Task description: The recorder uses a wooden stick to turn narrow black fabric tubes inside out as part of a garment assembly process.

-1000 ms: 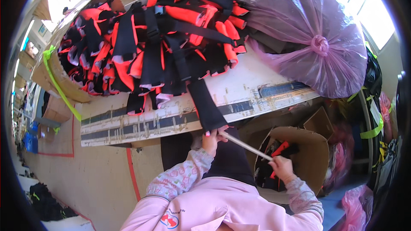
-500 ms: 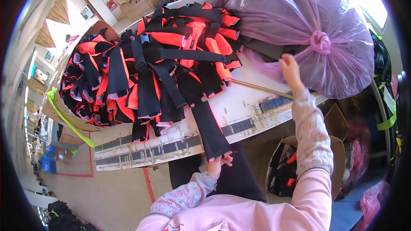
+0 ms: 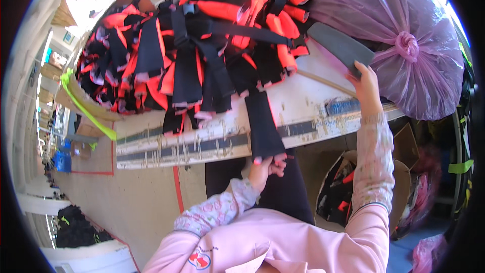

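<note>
My left hand [image 3: 263, 171] is closed on the lower end of a black fabric strip [image 3: 263, 126] with an orange edge. That strip hangs over the table's front edge, its upper end against a large heap of black and orange fabric pieces [image 3: 146, 45]. On the right, my right hand [image 3: 368, 86] grips the near end of a flat dark grey piece [image 3: 339, 46], thumb and fingers around it. The grey piece is raised at a slant between the heap and a big tied purple plastic bag [image 3: 424, 88]. What it is made of I cannot tell.
A thin wooden stick [image 3: 326, 83] lies on the white table [image 3: 303, 108], whose front edge is worn and taped. A neon-yellow strap [image 3: 90, 114] hangs at the heap's left. Below the table at right stands an open cardboard box [image 3: 402, 187] with black and orange pieces.
My right hand, earlier beside the purple bag, now has the grey piece in it and has lifted it out. The left hand keeps its hold on the strip. The whole view has shifted slightly.
</note>
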`<state>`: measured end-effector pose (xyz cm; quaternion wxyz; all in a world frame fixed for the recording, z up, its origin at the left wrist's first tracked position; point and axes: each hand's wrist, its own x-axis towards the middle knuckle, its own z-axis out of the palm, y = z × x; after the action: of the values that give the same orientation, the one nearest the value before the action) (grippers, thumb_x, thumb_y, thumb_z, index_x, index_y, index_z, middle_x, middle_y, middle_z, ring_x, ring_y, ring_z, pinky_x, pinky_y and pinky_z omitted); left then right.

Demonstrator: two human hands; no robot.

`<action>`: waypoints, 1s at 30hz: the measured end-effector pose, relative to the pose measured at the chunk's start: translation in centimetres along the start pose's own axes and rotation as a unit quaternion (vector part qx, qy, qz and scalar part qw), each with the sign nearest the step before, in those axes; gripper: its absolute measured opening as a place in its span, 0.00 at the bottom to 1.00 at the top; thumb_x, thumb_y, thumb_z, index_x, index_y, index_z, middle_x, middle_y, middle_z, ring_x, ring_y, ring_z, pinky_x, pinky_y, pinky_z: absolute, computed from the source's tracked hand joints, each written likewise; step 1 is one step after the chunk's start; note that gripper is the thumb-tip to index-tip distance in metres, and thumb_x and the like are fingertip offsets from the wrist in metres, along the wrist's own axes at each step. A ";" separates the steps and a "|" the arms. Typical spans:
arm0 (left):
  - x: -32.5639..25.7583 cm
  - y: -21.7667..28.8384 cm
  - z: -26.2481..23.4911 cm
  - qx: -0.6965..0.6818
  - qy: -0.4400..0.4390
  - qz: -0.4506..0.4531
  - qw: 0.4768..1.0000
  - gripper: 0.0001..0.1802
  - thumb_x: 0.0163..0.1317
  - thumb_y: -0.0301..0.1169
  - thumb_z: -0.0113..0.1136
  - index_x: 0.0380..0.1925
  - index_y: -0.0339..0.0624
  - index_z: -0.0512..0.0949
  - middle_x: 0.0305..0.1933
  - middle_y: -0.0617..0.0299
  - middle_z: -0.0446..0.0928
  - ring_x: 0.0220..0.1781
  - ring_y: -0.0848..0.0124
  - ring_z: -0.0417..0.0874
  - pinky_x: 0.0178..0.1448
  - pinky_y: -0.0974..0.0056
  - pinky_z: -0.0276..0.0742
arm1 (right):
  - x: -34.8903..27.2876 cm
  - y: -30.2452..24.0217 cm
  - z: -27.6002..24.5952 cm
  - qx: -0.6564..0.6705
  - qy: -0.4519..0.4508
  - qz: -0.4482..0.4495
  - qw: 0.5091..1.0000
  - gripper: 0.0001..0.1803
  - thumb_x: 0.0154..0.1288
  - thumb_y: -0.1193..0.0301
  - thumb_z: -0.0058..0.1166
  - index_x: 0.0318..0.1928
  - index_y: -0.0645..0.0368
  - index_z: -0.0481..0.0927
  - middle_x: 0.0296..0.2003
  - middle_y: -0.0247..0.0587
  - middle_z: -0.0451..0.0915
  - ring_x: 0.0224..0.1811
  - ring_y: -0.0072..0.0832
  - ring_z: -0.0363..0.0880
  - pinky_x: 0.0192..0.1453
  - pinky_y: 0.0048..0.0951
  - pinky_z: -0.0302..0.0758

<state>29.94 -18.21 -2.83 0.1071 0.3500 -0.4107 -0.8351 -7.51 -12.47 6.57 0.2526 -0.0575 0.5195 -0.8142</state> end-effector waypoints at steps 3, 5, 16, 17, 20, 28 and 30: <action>-0.3 2.0 0.7 -0.055 0.007 -0.020 0.998 0.18 0.70 0.37 0.40 0.47 0.35 0.73 0.38 0.50 0.78 0.24 0.68 0.80 0.34 0.67 0.79 | -11.0 -0.3 0.5 -0.127 -0.071 -0.139 0.980 0.11 0.63 0.75 0.48 0.45 0.66 0.74 0.38 0.36 0.76 0.39 0.24 0.75 0.42 0.28 0.75; -1.1 3.8 1.8 -0.058 -0.001 -0.023 0.998 0.18 0.70 0.38 0.41 0.46 0.36 0.73 0.38 0.50 0.78 0.24 0.68 0.80 0.34 0.67 0.80 | -18.0 -1.5 -0.5 -0.246 -0.146 -0.185 0.940 0.11 0.62 0.78 0.46 0.45 0.65 0.73 0.38 0.36 0.78 0.37 0.24 0.77 0.43 0.26 0.74; -1.8 3.7 2.2 -0.092 -0.061 -0.005 0.994 0.18 0.65 0.40 0.51 0.47 0.40 0.75 0.42 0.61 0.79 0.41 0.71 0.81 0.47 0.64 0.75 | -30.2 -6.4 4.3 -0.575 -0.368 -0.473 0.557 0.22 0.39 0.76 0.53 0.42 0.57 0.80 0.38 0.46 0.79 0.36 0.36 0.80 0.39 0.33 0.76; -1.8 3.7 2.5 -0.086 -0.034 -0.027 0.995 0.17 0.65 0.39 0.51 0.47 0.40 0.74 0.43 0.60 0.79 0.42 0.71 0.80 0.48 0.64 0.75 | -30.5 -6.0 4.7 -0.593 -0.357 -0.492 0.528 0.21 0.41 0.75 0.54 0.43 0.57 0.79 0.38 0.47 0.79 0.37 0.36 0.80 0.41 0.33 0.76; -0.7 1.9 2.4 -0.109 -0.052 0.040 0.992 0.13 0.65 0.34 0.44 0.42 0.44 0.77 0.36 0.61 0.80 0.35 0.71 0.82 0.37 0.68 0.76 | -31.0 -5.0 5.8 -0.604 -0.346 -0.537 0.477 0.21 0.45 0.74 0.54 0.45 0.56 0.78 0.38 0.48 0.79 0.38 0.37 0.80 0.42 0.34 0.76; -0.4 1.5 1.8 -0.087 -0.042 0.079 0.992 0.11 0.65 0.35 0.47 0.42 0.46 0.76 0.38 0.64 0.80 0.36 0.74 0.82 0.38 0.68 0.76 | -31.4 -5.3 6.6 -0.599 -0.346 -0.556 0.461 0.22 0.45 0.74 0.54 0.47 0.57 0.77 0.38 0.49 0.78 0.38 0.36 0.80 0.42 0.33 0.77; -0.7 1.9 2.0 -0.130 -0.049 0.060 0.988 0.11 0.65 0.36 0.48 0.43 0.46 0.76 0.38 0.64 0.80 0.36 0.75 0.81 0.39 0.68 0.76 | -31.1 -4.5 6.3 -0.614 -0.365 -0.524 0.463 0.23 0.46 0.74 0.54 0.48 0.57 0.76 0.39 0.50 0.78 0.39 0.38 0.80 0.44 0.34 0.76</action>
<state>28.91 -17.85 -0.20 0.1811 0.2664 -0.3233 -0.8898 20.11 -1.45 18.57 -0.1556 -0.7515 0.6184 -0.1692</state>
